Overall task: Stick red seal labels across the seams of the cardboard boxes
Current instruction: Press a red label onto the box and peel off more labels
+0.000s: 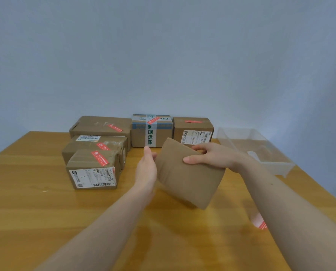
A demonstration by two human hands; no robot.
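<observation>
Cardboard box (188, 173), plain, no red seal on the faces I see, tilted above the worktop (45, 212). Looks light and stiff; best held by opposite edges. My right hand (212, 156) grips its top edge, fingers (190, 159) pinching the near face. My left hand (146, 169) presses flat on its left side, fingers together. Five sealed boxes (93, 169) stand behind; label sheet (260, 222) lies under my right forearm.

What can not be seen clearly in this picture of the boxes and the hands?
- Head view: the plain brown cardboard box held in both hands shows only a bare face; its seam is turned away.
- Red-and-white label strip: mostly hidden behind the right forearm.
- Left hand: fingertips hidden behind the box.
- Shipping label print: too small.
</observation>
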